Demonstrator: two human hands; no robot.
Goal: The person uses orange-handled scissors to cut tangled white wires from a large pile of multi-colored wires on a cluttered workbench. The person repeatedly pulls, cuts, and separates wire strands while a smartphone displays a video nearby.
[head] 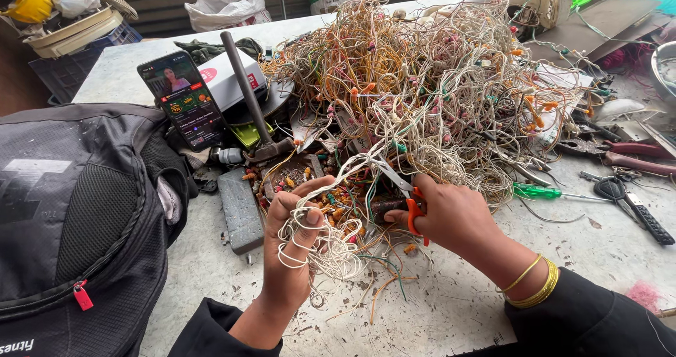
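Single head-worn view, looking steeply down and forward, close over the worktable [451,308] (far edge perhaps cropped)

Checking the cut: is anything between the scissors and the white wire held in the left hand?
Nothing visible. The scissors in the right hand already meet the white wire running up from the left hand.

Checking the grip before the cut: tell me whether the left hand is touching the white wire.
Touching. The head view shows the left hand with loops of white wire wound around its fingers and thumb, while the right hand holds orange-handled scissors.
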